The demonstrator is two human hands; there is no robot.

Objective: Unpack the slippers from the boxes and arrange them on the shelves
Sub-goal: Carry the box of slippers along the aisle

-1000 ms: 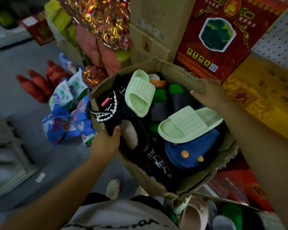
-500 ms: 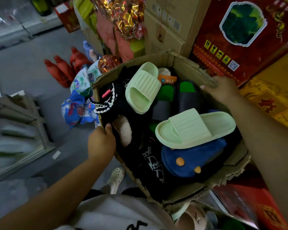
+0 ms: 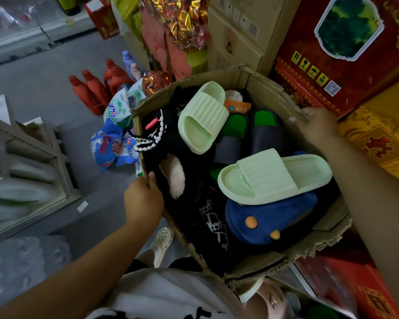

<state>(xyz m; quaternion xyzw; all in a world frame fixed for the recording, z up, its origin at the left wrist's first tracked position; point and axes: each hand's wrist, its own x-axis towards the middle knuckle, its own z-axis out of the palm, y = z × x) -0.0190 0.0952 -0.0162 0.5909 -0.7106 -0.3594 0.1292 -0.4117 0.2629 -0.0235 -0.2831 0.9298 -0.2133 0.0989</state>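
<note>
An open cardboard box [image 3: 244, 75] full of slippers is held up in front of me. My left hand [image 3: 143, 201] grips its near left rim. My right hand [image 3: 316, 127] grips the far right rim. On top lie two pale green slides, one [image 3: 203, 116] at the back and one [image 3: 274, 176] at the right. Under the right one sits a blue plush slipper [image 3: 263, 219] with orange dots. Black slippers [image 3: 189, 217] fill the left side, and dark slides with green insoles [image 3: 260, 130] lie in the middle.
Stacked cardboard cartons [image 3: 237, 31] and red gift boxes [image 3: 346, 42] stand behind the box, yellow ones [image 3: 382, 139] at the right. Red bottles [image 3: 90, 90] and blue bags [image 3: 111, 146] lie on the grey floor. A metal shelf [image 3: 32, 157] is at the left. Another box of slippers [image 3: 274, 300] sits below.
The view has swung left and closer, bringing the shelf further in. Both hands keep their grip on the box rim; the slippers inside have not shifted.
</note>
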